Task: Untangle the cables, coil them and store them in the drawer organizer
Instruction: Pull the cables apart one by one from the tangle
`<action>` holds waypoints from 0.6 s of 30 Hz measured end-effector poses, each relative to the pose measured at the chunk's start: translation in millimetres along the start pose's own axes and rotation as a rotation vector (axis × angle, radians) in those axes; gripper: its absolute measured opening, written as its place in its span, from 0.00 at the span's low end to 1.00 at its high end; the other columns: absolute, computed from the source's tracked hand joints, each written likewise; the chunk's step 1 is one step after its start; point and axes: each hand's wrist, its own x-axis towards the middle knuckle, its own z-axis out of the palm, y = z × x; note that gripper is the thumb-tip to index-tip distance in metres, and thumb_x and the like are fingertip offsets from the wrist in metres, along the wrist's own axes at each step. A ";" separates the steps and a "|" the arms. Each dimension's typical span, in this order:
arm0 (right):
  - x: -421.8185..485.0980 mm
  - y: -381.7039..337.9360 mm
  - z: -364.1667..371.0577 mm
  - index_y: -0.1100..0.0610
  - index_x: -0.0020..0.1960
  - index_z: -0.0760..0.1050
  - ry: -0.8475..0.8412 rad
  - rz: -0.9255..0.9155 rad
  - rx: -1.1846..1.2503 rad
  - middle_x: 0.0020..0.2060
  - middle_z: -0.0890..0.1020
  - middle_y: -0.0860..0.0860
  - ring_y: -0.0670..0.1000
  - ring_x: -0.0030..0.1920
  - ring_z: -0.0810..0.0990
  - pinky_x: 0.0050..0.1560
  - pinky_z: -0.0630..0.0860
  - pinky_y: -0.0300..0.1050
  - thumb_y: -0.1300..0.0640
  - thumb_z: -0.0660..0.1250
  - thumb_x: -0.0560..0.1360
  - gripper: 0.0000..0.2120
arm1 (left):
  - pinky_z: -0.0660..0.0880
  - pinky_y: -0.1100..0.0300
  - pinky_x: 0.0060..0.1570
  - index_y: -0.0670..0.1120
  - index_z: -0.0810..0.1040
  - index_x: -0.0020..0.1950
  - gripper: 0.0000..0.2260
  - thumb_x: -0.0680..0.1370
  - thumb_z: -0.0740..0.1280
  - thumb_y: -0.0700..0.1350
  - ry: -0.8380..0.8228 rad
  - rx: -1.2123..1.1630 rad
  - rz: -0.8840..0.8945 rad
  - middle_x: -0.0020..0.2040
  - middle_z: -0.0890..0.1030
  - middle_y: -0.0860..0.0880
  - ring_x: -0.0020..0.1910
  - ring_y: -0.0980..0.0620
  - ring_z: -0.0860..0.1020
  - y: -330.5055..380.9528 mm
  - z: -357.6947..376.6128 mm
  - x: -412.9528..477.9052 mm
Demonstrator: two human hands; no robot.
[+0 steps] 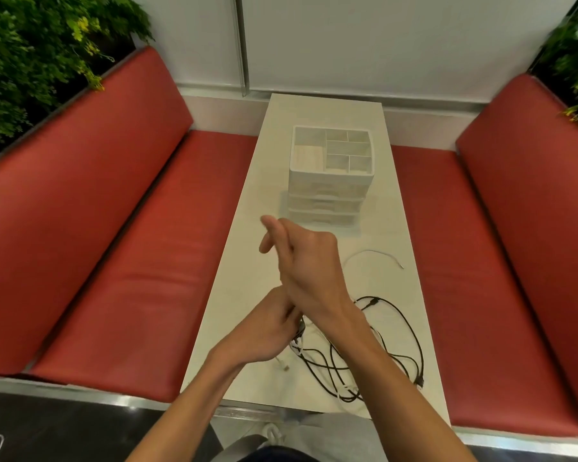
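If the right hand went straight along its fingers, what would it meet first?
Probably nothing on the table: the right hand points forward-left, narrowly past the drawer organizer, toward the red bench; depth unclear.

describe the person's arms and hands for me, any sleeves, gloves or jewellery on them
Both arms are bare, with no sleeves showing up to the bottom edge of the frame. The left hand and right hand wear no gloves. No watch, bracelet or ring shows on the wrists or on the fingers in view, and no markings are visible.
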 end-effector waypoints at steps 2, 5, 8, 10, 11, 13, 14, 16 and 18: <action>4.5 -0.7 -9.7 0.52 0.42 0.85 -0.080 0.171 0.264 0.23 0.77 0.51 0.50 0.29 0.83 0.44 0.82 0.48 0.39 0.57 0.88 0.28 | 0.64 0.54 0.35 0.46 0.70 0.43 0.18 0.85 0.55 0.57 0.067 -0.034 0.004 0.34 0.72 0.44 0.33 0.54 0.66 -3.8 4.7 0.4; 12.9 -2.8 -27.9 0.58 0.48 0.86 -0.237 0.302 0.613 0.32 0.83 0.57 0.60 0.39 0.86 0.48 0.82 0.55 0.42 0.56 0.89 0.28 | 0.64 0.47 0.35 0.64 0.68 0.46 0.12 0.88 0.53 0.59 0.106 -0.072 0.034 0.35 0.69 0.53 0.34 0.53 0.65 -5.0 3.4 -1.1; 20.0 1.7 -38.3 0.64 0.55 0.84 -0.307 0.248 0.686 0.46 0.88 0.59 0.63 0.52 0.88 0.61 0.83 0.60 0.46 0.53 0.91 0.27 | 0.65 0.44 0.36 0.66 0.68 0.45 0.12 0.88 0.53 0.60 0.095 -0.121 0.049 0.36 0.67 0.55 0.35 0.51 0.64 -4.8 2.8 -3.3; 19.1 0.9 -39.6 0.60 0.57 0.85 -0.427 0.135 0.544 0.51 0.89 0.53 0.55 0.58 0.87 0.67 0.79 0.58 0.46 0.52 0.91 0.26 | 0.66 0.46 0.37 0.65 0.68 0.45 0.12 0.85 0.53 0.64 0.087 -0.130 0.033 0.36 0.67 0.57 0.36 0.53 0.65 -2.6 2.4 -3.6; 17.1 -2.1 -38.3 0.57 0.56 0.86 -0.492 0.090 0.434 0.52 0.89 0.50 0.50 0.59 0.86 0.67 0.78 0.54 0.46 0.53 0.91 0.25 | 0.66 0.47 0.37 0.64 0.68 0.46 0.12 0.84 0.53 0.65 0.076 -0.138 0.023 0.36 0.68 0.57 0.36 0.54 0.66 -2.4 2.1 -3.5; 12.7 -6.6 -31.1 0.49 0.52 0.86 -0.553 -0.010 0.136 0.50 0.89 0.43 0.43 0.56 0.86 0.64 0.77 0.49 0.42 0.53 0.90 0.25 | 0.65 0.53 0.38 0.53 0.70 0.46 0.18 0.81 0.54 0.66 0.043 -0.142 0.012 0.36 0.70 0.55 0.36 0.55 0.66 -3.6 1.1 -4.5; 11.7 -6.5 -24.4 0.47 0.51 0.86 -0.551 -0.064 -0.043 0.49 0.89 0.41 0.42 0.53 0.85 0.62 0.78 0.50 0.39 0.52 0.89 0.26 | 0.65 0.54 0.38 0.48 0.71 0.44 0.21 0.80 0.54 0.65 0.018 -0.129 0.008 0.36 0.70 0.52 0.36 0.54 0.66 -5.6 0.3 -4.8; 12.0 -4.4 -9.8 0.46 0.51 0.85 -0.522 -0.143 -0.370 0.48 0.89 0.43 0.49 0.50 0.86 0.57 0.79 0.54 0.34 0.48 0.88 0.30 | 0.66 0.53 0.39 0.44 0.70 0.41 0.22 0.78 0.54 0.62 -0.019 -0.090 -0.017 0.35 0.72 0.47 0.36 0.53 0.67 -9.0 -1.8 -5.0; 12.9 -0.2 1.5 0.48 0.51 0.83 -0.523 -0.164 -0.564 0.47 0.88 0.49 0.59 0.49 0.84 0.53 0.78 0.56 0.33 0.44 0.87 0.33 | 0.66 0.54 0.38 0.45 0.69 0.40 0.20 0.78 0.54 0.61 -0.031 -0.061 -0.035 0.35 0.72 0.46 0.35 0.54 0.67 -12.7 -2.9 -4.8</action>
